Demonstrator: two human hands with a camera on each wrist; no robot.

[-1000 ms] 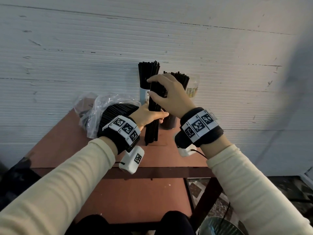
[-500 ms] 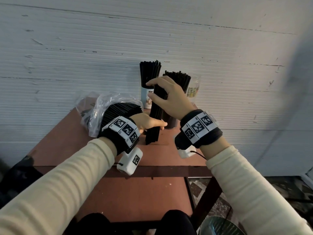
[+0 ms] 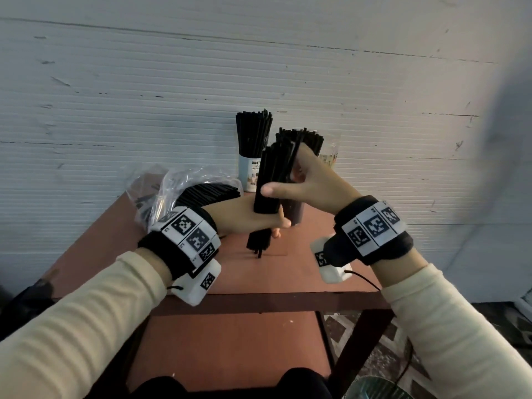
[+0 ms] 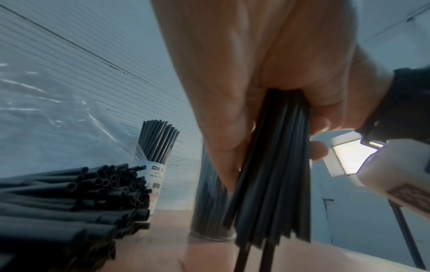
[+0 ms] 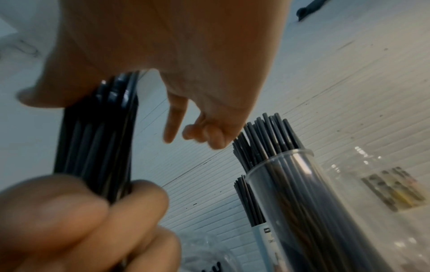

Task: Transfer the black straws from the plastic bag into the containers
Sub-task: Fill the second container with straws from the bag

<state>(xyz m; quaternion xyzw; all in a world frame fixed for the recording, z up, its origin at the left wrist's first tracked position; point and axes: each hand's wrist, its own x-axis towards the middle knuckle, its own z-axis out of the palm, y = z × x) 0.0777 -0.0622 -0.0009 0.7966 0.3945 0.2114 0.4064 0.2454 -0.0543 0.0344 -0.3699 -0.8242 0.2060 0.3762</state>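
My left hand [image 3: 244,217] grips a bundle of black straws [image 3: 269,180] round its lower half and holds it upright, clear of the table. My right hand [image 3: 313,182] holds the bundle's upper part, thumb across the front and fingers behind. In the right wrist view the bundle [image 5: 97,138] runs up under the thumb. Behind stand a white labelled container [image 3: 250,171] and a clear container [image 5: 302,202], both packed with straws. The plastic bag [image 3: 172,185] lies at left with more straws [image 4: 81,198] inside.
An empty-looking clear container [image 5: 384,193] stands right of the filled ones, close to the white ribbed wall. The red-brown table [image 3: 302,272] is small, with its front edge just under my wrists. A lower shelf and patterned floor show below.
The bundle stood with its ends on the table; now both hands have lifted it. My right hand has shifted from the bundle's top to holding its upper part.
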